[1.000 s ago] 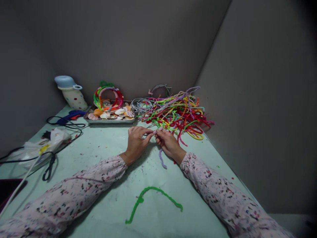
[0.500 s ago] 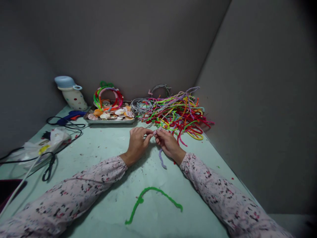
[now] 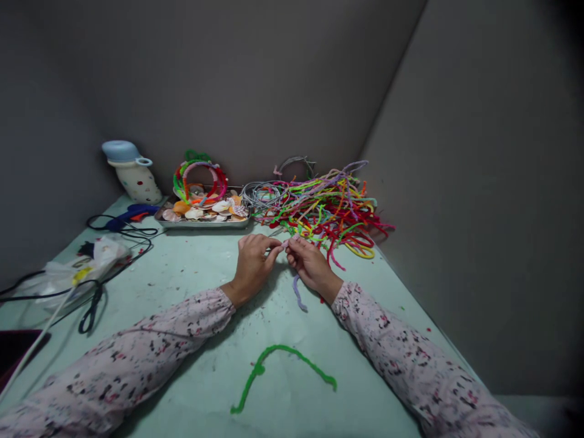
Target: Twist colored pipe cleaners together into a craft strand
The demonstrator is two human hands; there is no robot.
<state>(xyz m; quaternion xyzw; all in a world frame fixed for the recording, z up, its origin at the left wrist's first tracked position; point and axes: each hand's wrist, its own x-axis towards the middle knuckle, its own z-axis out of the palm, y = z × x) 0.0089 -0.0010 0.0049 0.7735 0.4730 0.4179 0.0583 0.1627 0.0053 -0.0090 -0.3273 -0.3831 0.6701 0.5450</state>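
A pale purple pipe cleaner (image 3: pixel 298 293) is pinched between both hands, its loose end dangling below the right palm. My left hand (image 3: pixel 254 263) has thumb and forefinger closed on its tip, palm turned down. Close beside it, my right hand (image 3: pixel 311 263) grips the same piece between thumb and curled fingers. Most of the held part is hidden by the fingers. Nearer to me, a bent green pipe cleaner (image 3: pixel 292 348) with a small knot on its left side lies on the table (image 3: pixel 196 365), touched by neither hand.
Behind my hands stand a metal tray (image 3: pixel 205 225) of seashells with colourful hoops on top, coils of grey wire (image 3: pixel 263 194) and a heap of coloured pipe cleaners (image 3: pixel 337 207). To the left are a bottle (image 3: pixel 134 176), a blue-handled tool (image 3: pixel 125 217), black cables and a plastic bag (image 3: pixel 98 252).
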